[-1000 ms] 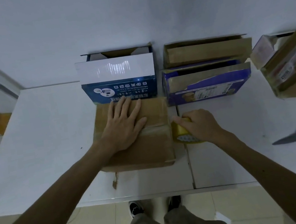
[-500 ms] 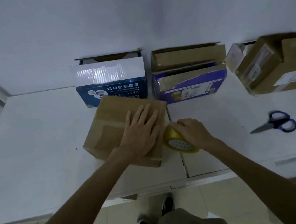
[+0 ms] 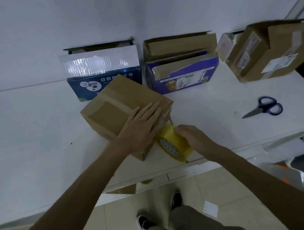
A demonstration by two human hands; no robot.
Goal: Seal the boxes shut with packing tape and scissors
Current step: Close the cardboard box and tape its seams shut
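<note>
Left hand (image 3: 141, 128), flat, pins the centre box (image 3: 121, 103) so right hand (image 3: 193, 138), gripping the tape roll (image 3: 174, 146), can pull tape taut.

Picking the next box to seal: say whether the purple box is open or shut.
Open: the purple box has its flaps standing up, untaped.

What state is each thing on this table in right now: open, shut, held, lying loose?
Brown cardboard box: flaps shut, left hand pressing flat on top.
Tape roll: gripped by right hand, strip running to the box.
Scissors: lying loose, blades closed.
Blue box: flap up, open.
Purple box: open.
</note>
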